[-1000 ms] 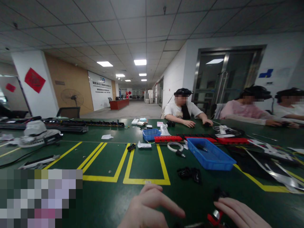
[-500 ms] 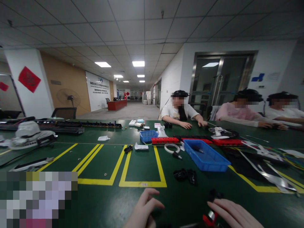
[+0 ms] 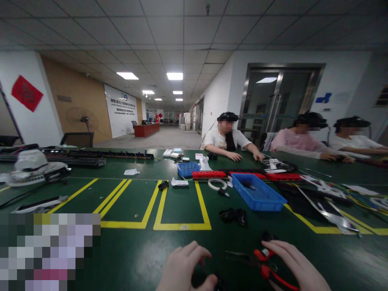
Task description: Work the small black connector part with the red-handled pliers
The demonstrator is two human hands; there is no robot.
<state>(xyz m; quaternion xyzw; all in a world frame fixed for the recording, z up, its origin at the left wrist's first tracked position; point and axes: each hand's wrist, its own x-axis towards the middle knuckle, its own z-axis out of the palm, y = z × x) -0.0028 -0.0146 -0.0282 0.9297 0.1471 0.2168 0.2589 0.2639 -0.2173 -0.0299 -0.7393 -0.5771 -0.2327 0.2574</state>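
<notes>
My left hand (image 3: 188,268) is at the bottom centre, its fingers curled and apart above the green table, with a small dark thing by the thumb tip that I cannot make out. To its right, red-handled pliers (image 3: 268,271) point left. My right hand (image 3: 298,264) lies over and beside their handles, fingers stretched out; whether it grips them is unclear. A dark item (image 3: 268,236) sits just beyond my right fingertips. Farther out on the table is a pair of crumpled black items (image 3: 233,217).
A blue tray (image 3: 257,198) and a smaller blue bin (image 3: 188,169) stand beyond, near red strips (image 3: 209,174) and a coiled white cable (image 3: 217,184). Metal and black parts lie at right. Three people sit across the table (image 3: 121,250).
The view has shifted slightly. More of the pliers shows beside my right hand, and my left hand's thumb has come into view, with the dark thing near it.
</notes>
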